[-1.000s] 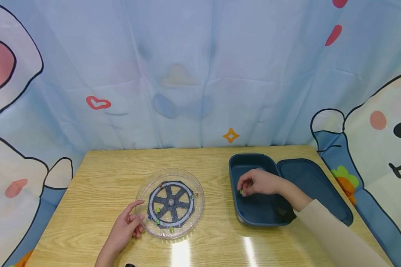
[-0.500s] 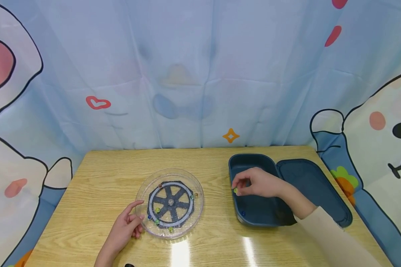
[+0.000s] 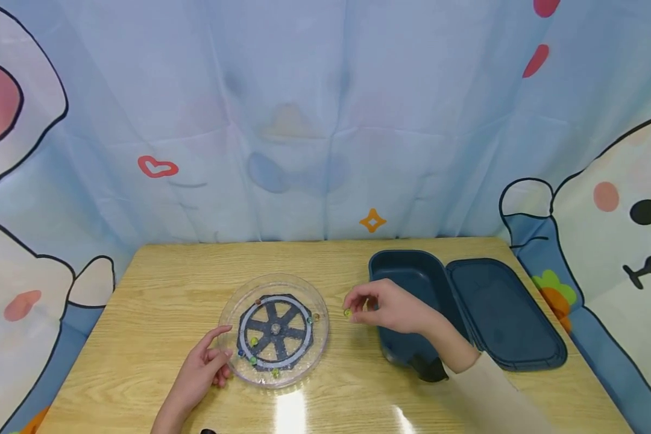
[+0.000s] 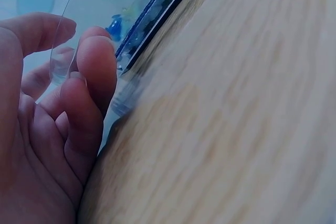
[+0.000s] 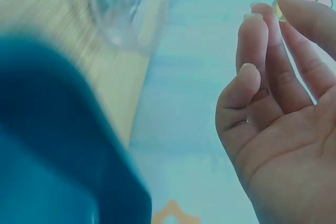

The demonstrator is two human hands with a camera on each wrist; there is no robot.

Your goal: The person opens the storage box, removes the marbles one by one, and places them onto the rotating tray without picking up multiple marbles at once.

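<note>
My left hand (image 3: 201, 364) holds the near left rim of a round clear dish (image 3: 317, 355), its thumb and index finger to either side of the edge. In the left wrist view the see-through wall (image 4: 64, 19) passes between the fingers. Several coloured glass marbles lie in the dish, among them a blue marble (image 4: 114, 27) and a yellow-green marble (image 3: 275, 373). A dark spoked wheel shape (image 3: 275, 329) with a pale ring shows at its middle. Between thumb and fingertips my right hand (image 3: 387, 306) pinches a small yellow-green marble (image 3: 348, 313), between the dish and a dark blue box.
The open dark blue box (image 3: 412, 260) stands right of the dish, with its flat lid (image 3: 507, 313) lying beside it on the wooden table (image 3: 184, 277). A patterned cloth (image 3: 304, 120) hangs behind the table's back edge. A small black object (image 3: 208, 431) shows at the front.
My right hand has moved left, out of the blue box and over its left wall, with the yellow-green marble between its fingertips. The left hand has stayed at the dish's rim.
</note>
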